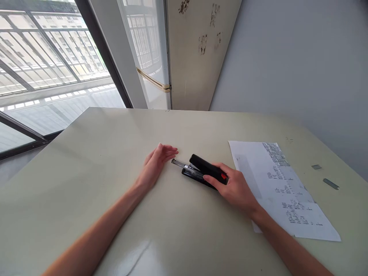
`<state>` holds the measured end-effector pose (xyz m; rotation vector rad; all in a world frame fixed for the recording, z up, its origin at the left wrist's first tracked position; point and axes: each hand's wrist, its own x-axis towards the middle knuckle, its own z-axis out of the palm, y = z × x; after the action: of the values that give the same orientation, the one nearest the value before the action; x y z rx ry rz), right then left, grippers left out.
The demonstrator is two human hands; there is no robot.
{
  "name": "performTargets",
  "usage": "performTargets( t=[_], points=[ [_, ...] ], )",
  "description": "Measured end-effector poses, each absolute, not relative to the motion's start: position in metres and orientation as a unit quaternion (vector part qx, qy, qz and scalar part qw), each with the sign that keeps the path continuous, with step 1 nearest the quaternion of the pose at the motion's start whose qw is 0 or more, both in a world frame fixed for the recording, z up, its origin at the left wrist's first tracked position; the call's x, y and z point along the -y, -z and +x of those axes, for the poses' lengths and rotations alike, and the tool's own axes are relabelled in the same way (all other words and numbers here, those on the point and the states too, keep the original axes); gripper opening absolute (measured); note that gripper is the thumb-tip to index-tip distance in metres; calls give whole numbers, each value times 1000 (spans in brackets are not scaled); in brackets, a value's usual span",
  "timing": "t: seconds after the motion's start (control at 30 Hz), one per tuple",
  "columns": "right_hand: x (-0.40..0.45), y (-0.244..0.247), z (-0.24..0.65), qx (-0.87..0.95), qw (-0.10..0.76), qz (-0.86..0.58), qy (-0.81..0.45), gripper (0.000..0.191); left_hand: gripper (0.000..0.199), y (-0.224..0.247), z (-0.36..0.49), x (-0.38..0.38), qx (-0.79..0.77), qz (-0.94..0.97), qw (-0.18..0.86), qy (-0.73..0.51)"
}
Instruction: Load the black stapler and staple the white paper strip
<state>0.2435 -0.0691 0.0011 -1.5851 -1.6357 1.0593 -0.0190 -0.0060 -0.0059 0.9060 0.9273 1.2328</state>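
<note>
A black stapler (204, 165) with a red mark near its rear lies on the table, its metal staple tray sticking out of the front toward the left. My right hand (234, 186) is closed round the stapler's rear end, thumb and fingers on either side. Just left of the protruding tray, my left hand (156, 163) rests on its side with its fingers extended and apart from the stapler. Nothing shows in it. Printed paper (250, 165) lies to the right, partly beneath my right forearm.
Two small grey strips, one short (316, 167) and one longer (331, 184), lie on the pale table (115, 130) right of the paper. Beyond the far edge stand a cabinet-like panel (198, 69) and a grey wall (293, 57). Glass and railings are at left.
</note>
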Motion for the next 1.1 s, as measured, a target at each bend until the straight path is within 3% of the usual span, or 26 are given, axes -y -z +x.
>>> performTargets(
  t=[0.2, 0.33, 0.47, 0.67, 0.87, 0.97, 1.1],
  points=[
    [70, -25, 223, 425, 289, -573, -639, 49, 42, -5, -9, 12, -303, 97, 779, -540],
    [66, -23, 208, 338, 247, -479, -772, 47, 37, -12, -9, 17, -265, 6, 796, -544],
    [68, -17, 200, 276, 266, -442, -811, 38, 31, -11, -11, 19, -275, -13, 792, -544],
    [70, -23, 209, 429, 271, -480, -715, 51, 27, -3, -26, 7, -341, 99, 729, -585],
    [52, -33, 219, 550, 326, -589, -495, 48, 40, 4, -30, 12, -499, 434, 506, -554],
    [45, -32, 219, 569, 320, -597, -466, 47, 52, 6, -26, 19, -529, 541, 414, -506],
    [42, -29, 215, 580, 322, -595, -453, 45, 47, 3, -23, 27, -522, 609, 358, -478]
  ],
)
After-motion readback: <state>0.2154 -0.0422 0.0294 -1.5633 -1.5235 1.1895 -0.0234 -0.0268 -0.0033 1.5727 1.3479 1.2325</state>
